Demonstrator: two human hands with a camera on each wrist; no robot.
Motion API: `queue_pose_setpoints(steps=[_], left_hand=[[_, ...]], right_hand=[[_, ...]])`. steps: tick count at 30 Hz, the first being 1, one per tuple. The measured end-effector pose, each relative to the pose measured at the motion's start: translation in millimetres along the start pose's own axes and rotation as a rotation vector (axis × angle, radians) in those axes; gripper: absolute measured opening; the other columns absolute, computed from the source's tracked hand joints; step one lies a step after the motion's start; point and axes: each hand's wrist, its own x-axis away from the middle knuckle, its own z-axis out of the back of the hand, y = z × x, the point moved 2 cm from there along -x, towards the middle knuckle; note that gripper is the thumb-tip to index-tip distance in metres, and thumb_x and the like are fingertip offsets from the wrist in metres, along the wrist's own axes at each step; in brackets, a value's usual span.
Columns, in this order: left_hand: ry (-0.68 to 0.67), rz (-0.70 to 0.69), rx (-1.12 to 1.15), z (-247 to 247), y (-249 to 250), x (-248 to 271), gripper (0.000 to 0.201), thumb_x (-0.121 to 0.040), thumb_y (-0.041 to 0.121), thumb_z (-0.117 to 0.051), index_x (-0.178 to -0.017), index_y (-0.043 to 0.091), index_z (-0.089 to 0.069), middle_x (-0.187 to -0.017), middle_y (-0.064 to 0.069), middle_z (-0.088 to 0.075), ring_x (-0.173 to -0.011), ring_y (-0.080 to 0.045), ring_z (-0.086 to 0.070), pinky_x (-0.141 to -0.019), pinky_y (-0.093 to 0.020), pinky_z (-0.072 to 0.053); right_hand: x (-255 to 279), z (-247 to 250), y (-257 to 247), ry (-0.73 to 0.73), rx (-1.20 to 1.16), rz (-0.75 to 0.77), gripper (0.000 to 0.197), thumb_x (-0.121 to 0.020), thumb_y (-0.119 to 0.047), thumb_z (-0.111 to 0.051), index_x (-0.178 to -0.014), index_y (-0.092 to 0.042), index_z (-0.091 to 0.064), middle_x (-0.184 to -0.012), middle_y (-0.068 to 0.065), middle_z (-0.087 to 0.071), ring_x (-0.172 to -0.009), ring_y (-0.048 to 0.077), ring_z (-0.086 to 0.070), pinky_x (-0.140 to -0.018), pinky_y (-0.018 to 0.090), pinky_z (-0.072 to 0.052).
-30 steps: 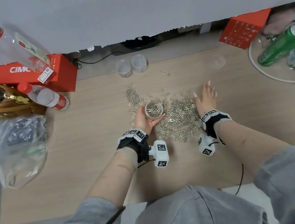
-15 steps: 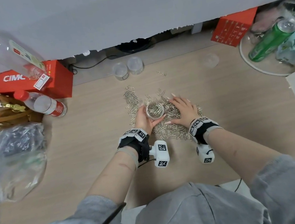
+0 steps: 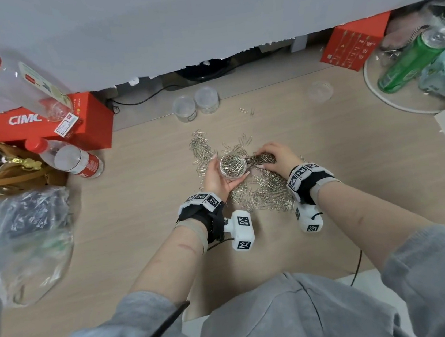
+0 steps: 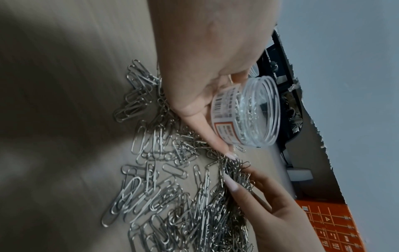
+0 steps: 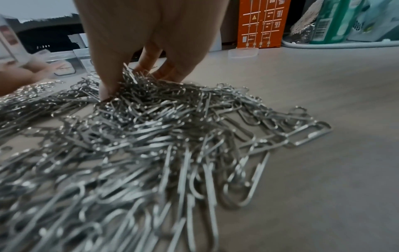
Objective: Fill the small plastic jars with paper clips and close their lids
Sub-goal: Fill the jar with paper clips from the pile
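Fingers of the left hand [image 3: 214, 180] curl round an open clear jar [image 3: 232, 165] partly filled with paper clips, held above the desk [image 3: 142, 206]; just right, the right hand [image 3: 277, 158] pinches a clump from the paper clip pile [image 3: 269, 193].

Wooden table [image 3: 147, 205] under loose paper clips [image 3: 269, 193], jars [image 3: 184, 108], bottle [image 3: 74, 161].

"CIMC" in white capitals on the red box [image 3: 41, 117] at the table's left edge (last letter partly hidden by a bottle). Barcode label on the jar [image 4: 244, 112] and print on the orange box [image 5: 262, 23]: too blurred to read.
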Motion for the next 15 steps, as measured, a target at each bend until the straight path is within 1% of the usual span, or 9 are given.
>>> queue_pose_setpoints(steps=[3, 5, 9, 11, 12, 13, 15], left_hand=[[0.010, 0.009, 0.025, 0.3, 1.2, 0.1, 0.053, -0.098, 0.043, -0.032, -0.137, 0.007, -0.041, -0.132, -0.024, -0.052, -0.094, -0.035, -0.062, -0.060, -0.038, -0.060], [0.023, 0.009, 0.037, 0.0, 1.2, 1.0, 0.053, -0.099, 0.042, -0.032, -0.137, 0.007, -0.040, -0.133, -0.024, -0.050, -0.095, -0.036, -0.061, -0.061, -0.039, -0.060], [0.032, -0.003, 0.039, -0.3, -0.8, 1.2, 0.053, -0.097, 0.043, -0.036, -0.137, 0.009, -0.039, -0.131, -0.024, -0.052, -0.097, -0.037, -0.062, -0.060, -0.039, -0.059], [0.037, 0.003, 0.034, -2.0, -4.2, 2.6, 0.053, -0.097, 0.043, -0.036, -0.137, 0.009, -0.039, -0.129, -0.024, -0.054, -0.094, -0.038, -0.064, -0.060, -0.038, -0.059], [0.044, 0.006, 0.037, -2.1, -6.2, 2.4, 0.053, -0.097, 0.043, -0.036, -0.137, 0.009, -0.039, -0.128, -0.024, -0.055, -0.093, -0.038, -0.064, -0.060, -0.038, -0.059], [0.050, 0.006, 0.043, -2.5, -7.1, 3.1, 0.053, -0.097, 0.043, -0.037, -0.137, 0.010, -0.039, -0.128, -0.025, -0.055, -0.094, -0.039, -0.064, -0.060, -0.038, -0.059], [0.055, 0.010, 0.032, -3.8, -7.7, 5.0, 0.051, -0.097, 0.043, -0.036, -0.136, 0.010, -0.040, -0.127, -0.025, -0.055, -0.096, -0.040, -0.063, -0.060, -0.038, -0.059]], right_hand=[[-1.0, 5.6, -2.7, -0.013, 0.005, -0.025, 0.031, -0.080, -0.008, -0.065, -0.111, -0.012, -0.063, -0.122, 0.010, -0.056, -0.115, 0.024, -0.051, -0.100, 0.024, -0.031], [-0.4, 9.0, -4.8, -0.013, 0.005, -0.044, 0.030, -0.081, -0.008, -0.065, -0.111, -0.011, -0.064, -0.122, 0.010, -0.058, -0.114, 0.024, -0.052, -0.094, 0.020, -0.031], [2.3, 12.2, -10.6, 0.011, -0.029, -0.106, 0.029, -0.082, -0.010, -0.065, -0.111, -0.009, -0.064, -0.123, 0.010, -0.060, -0.116, 0.023, -0.052, -0.091, 0.020, -0.034], [4.3, 12.2, -12.1, 0.017, -0.065, -0.124, 0.029, -0.082, -0.012, -0.066, -0.111, -0.008, -0.064, -0.123, 0.010, -0.060, -0.115, 0.023, -0.054, -0.092, 0.021, -0.035], [4.5, 12.2, -12.0, 0.024, -0.070, -0.133, 0.029, -0.083, -0.012, -0.065, -0.112, -0.009, -0.064, -0.122, 0.010, -0.061, -0.111, 0.022, -0.055, -0.090, 0.022, -0.036], [4.3, 13.0, -11.6, 0.034, -0.067, -0.144, 0.029, -0.083, -0.012, -0.064, -0.112, -0.010, -0.064, -0.121, 0.010, -0.061, -0.103, 0.021, -0.057, -0.086, 0.023, -0.039], [3.2, 15.4, -9.9, 0.047, -0.077, -0.170, 0.029, -0.084, -0.014, -0.062, -0.113, -0.013, -0.064, -0.119, 0.009, -0.063, -0.083, 0.018, -0.058, -0.070, 0.023, -0.042]])
